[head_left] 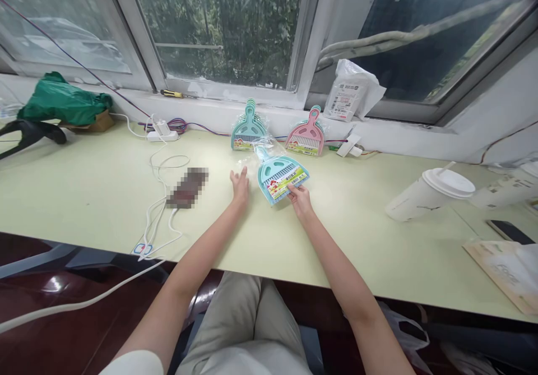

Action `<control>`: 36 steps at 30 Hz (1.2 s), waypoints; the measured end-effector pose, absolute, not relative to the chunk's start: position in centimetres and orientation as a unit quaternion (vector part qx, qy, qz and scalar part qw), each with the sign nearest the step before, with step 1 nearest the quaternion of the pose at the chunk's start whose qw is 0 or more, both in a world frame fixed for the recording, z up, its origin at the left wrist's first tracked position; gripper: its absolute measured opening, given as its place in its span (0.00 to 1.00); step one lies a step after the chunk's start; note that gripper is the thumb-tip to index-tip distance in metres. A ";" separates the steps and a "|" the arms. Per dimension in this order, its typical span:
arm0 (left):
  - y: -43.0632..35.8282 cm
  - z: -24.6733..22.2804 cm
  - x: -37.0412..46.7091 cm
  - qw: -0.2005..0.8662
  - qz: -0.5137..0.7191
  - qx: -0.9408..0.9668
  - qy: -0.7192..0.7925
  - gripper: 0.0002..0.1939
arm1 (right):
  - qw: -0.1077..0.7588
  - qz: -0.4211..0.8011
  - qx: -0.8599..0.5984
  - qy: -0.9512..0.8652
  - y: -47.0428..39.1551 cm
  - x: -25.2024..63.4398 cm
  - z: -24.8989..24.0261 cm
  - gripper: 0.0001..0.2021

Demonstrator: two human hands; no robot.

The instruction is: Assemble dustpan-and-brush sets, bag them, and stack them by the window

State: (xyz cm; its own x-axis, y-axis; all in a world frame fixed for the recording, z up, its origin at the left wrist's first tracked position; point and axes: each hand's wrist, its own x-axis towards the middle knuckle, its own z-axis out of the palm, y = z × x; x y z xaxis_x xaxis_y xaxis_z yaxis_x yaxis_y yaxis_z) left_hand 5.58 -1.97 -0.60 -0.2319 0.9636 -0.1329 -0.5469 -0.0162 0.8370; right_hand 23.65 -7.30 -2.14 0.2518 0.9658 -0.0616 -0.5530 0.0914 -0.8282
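Head view | Step (judged): handling wrapped dustpan set (277,174), in front of teal stack (249,124) | Right hand (300,199): pinching set's near edge | Left hand (240,187): fingers spread, nothing visibly gripped | Next (judged): calls for steady pinch

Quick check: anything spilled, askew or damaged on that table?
No spill or damage shows. Left of the left hand, white cables lie in messy loops on the pale yellow-green table and trail over its front edge, a possible snag.
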 end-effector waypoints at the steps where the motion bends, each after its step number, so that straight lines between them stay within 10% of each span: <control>1: -1.7 -0.8 5.5 0.565 0.673 0.221 0.423 0.41 | 0.687 0.553 -0.384 -0.271 -7.3 23.7 -2.1 0.15; 36: -4.9 0.8 7.9 0.711 0.419 0.477 0.303 0.31 | 0.712 0.491 -0.412 -0.286 -8.2 23.2 0.4 0.17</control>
